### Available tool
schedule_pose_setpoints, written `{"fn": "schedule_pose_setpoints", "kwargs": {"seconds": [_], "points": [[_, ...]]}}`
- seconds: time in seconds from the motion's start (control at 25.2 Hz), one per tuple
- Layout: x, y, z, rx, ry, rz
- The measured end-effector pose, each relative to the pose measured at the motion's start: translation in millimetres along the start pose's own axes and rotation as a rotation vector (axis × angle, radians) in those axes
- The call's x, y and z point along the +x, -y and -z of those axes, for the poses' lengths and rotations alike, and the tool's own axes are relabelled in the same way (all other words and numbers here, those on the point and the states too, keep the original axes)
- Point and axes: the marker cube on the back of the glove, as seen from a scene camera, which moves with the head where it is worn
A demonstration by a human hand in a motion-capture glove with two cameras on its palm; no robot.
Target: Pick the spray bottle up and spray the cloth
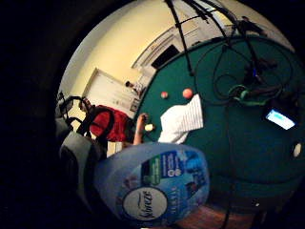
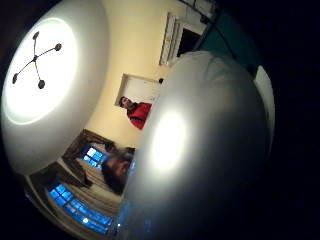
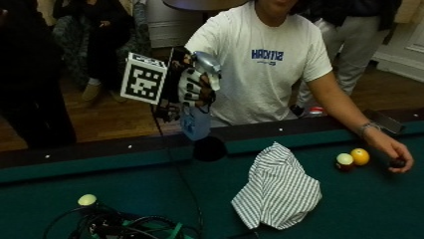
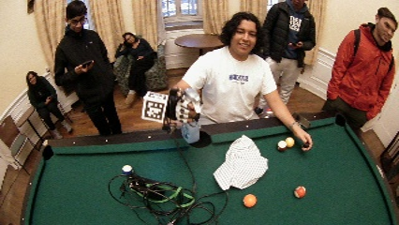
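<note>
I have the gloved right hand [image 3: 193,88] raised to chest height, above the near rail of the green-felted pool table [image 3: 132,184], forearm bent up in front of my white T-shirt. The fingers are curled round the neck of the pale blue plastic spray bottle [image 3: 196,121], so the hand is grasping it, clear of the table. The bottle hangs upright below the glove, its silvery trigger head [image 3: 207,62] showing above the fingers. From the little finger side palm view I see the bottle's rounded translucent blue body [image 1: 152,188] right against the palm, with a white oval brand mark and a blue-green printed label; from the thumb side palm view a smooth pale curved surface fills most of the frame, which I take to be the same bottle, though I cannot tell which part.

Further out on the felt lies the white and dark striped cloth [image 3: 278,191], crumpled into a loose heap, well apart from the bottle and lower than it. My bare left hand [image 3: 396,155] rests on the felt beyond the cloth, beside a yellow ball [image 3: 360,156] and a white and dark ball [image 3: 344,161]. Toward the far side sit a tangle of black and green cables [image 3: 126,226] and a pale ball [image 3: 87,199].
</note>
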Motion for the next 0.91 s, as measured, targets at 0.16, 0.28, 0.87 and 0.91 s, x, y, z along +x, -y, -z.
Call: {"fn": "schedule_pose_setpoints", "kwargs": {"seconds": [0.16,0.28,0.87,0.91], "points": [[-30.2,26.0,-1.3,-0.100,-0.069,-0.033],[-42.6,50.4,-14.4,-0.184,-0.129,-0.109],[10.3,86.1,-153.4,-0.778,-0.493,-0.600],[20.2,85.6,-162.1,-0.788,-0.519,-0.611]]}}
